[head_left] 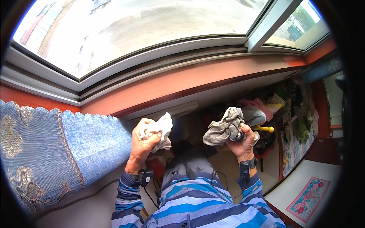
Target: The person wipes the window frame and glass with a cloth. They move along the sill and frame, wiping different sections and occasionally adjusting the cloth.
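My left hand point(143, 140) is closed round a crumpled white cloth point(162, 127), whose folds stick out past the fingers. To the right, my right hand point(243, 143) grips a bunched grey cloth point(223, 131), dirty-looking and darker than the white one. The two cloths are held up apart from each other, in front of my body and below the window sill point(190, 83). Most of my left fingers are hidden by the white cloth; the right thumb shows on the edge of the grey one.
Ahead is a sliding window with a metal frame point(163, 53). A blue patterned curtain point(95, 140) hangs at the left. Heaped clothes point(262, 108) and a yellow handle point(264, 129) lie at the right, near a white surface with a floral mat point(308, 198). Cables run by my wrists.
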Tool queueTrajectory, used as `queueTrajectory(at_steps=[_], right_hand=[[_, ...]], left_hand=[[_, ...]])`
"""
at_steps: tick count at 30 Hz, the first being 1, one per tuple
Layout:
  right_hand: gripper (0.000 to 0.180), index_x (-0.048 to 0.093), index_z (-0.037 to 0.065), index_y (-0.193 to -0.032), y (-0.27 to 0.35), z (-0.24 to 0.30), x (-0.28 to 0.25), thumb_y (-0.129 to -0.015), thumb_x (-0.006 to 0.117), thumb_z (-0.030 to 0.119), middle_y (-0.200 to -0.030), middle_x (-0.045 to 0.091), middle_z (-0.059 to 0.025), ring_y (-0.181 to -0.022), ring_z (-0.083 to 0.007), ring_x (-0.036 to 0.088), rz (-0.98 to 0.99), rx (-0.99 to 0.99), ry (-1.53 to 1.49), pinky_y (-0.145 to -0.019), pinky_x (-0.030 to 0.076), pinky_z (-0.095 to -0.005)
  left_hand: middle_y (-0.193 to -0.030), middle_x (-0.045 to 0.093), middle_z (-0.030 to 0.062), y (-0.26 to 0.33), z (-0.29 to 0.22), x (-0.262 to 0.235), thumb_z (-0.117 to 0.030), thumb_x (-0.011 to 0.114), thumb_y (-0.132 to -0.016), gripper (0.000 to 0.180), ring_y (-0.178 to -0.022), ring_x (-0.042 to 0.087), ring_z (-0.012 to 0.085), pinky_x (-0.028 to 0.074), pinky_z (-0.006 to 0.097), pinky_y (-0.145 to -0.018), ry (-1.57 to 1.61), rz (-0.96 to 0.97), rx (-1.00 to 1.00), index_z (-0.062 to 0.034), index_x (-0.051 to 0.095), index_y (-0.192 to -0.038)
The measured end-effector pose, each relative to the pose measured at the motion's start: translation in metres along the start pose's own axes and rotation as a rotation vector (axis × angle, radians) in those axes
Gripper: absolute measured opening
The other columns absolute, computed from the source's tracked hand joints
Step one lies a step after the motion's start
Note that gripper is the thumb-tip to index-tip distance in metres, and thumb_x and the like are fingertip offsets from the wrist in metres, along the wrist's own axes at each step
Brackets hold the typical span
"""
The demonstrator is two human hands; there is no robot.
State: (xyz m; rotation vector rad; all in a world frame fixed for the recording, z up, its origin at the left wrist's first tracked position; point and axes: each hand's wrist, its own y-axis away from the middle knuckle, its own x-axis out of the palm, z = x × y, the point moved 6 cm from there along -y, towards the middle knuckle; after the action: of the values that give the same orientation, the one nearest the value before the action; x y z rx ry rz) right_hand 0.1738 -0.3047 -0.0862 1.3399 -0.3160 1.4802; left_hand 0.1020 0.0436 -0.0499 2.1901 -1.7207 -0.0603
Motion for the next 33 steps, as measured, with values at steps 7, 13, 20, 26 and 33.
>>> queueTrajectory(at_steps=[7,13,20,26,33], right_hand=[[0.053,0.060,0.009,-0.146,-0.002,0.007,-0.008,-0.094,0.065,0.022,-0.132,0.071,-0.0092,-0.120,-0.0283,0.069,-0.084,-0.058,0.152,-0.104,0.056,-0.0513],[0.056,0.057,0.008,-0.147,-0.004,0.011,-0.001,-0.093,0.064,0.022,-0.132,0.069,-0.0098,-0.120,-0.0268,0.069,-0.029,-0.107,0.290,-0.105,0.056,-0.0463],[0.071,0.052,0.001,-0.150,-0.027,-0.013,0.028,-0.084,0.062,0.025,-0.136,0.067,-0.0156,-0.123,-0.0296,0.069,0.073,-0.120,0.545,-0.112,0.054,-0.0417],[0.071,0.049,0.001,-0.153,-0.060,-0.058,0.064,-0.087,0.064,0.021,-0.137,0.067,-0.0157,-0.120,-0.0273,0.071,0.193,-0.044,0.723,-0.107,0.057,-0.0410],[0.073,0.043,0.003,-0.161,-0.110,-0.130,0.154,-0.096,0.073,0.019,-0.144,0.064,-0.0128,-0.127,-0.0231,0.067,0.407,-0.131,0.882,-0.111,0.054,-0.0379]], left_hand=[[-0.101,0.070,0.0035,0.019,-0.016,-0.080,-0.001,0.073,-0.087,0.031,-0.086,0.067,0.0100,0.059,0.028,-0.079,-0.179,-0.304,0.168,-0.0041,0.063,-0.116],[-0.103,0.071,0.0062,0.047,-0.023,-0.134,0.002,0.073,-0.091,0.029,-0.087,0.070,0.0124,0.060,0.029,-0.078,-0.193,-0.553,0.362,-0.0028,0.062,-0.117],[-0.123,0.068,0.0123,0.108,-0.026,-0.174,0.003,0.075,-0.088,0.037,-0.095,0.068,0.0164,0.059,0.033,-0.086,-0.234,-0.890,0.450,0.0019,0.060,-0.122],[-0.138,0.067,0.0179,0.119,-0.004,-0.201,0.002,0.073,-0.090,0.035,-0.102,0.069,0.0205,0.060,0.034,-0.088,-0.235,-1.052,0.533,0.0050,0.059,-0.122],[-0.139,0.066,0.0198,0.129,0.007,-0.213,0.004,0.068,-0.091,0.033,-0.100,0.069,0.0194,0.061,0.033,-0.084,-0.238,-1.089,0.521,0.0045,0.056,-0.122]])
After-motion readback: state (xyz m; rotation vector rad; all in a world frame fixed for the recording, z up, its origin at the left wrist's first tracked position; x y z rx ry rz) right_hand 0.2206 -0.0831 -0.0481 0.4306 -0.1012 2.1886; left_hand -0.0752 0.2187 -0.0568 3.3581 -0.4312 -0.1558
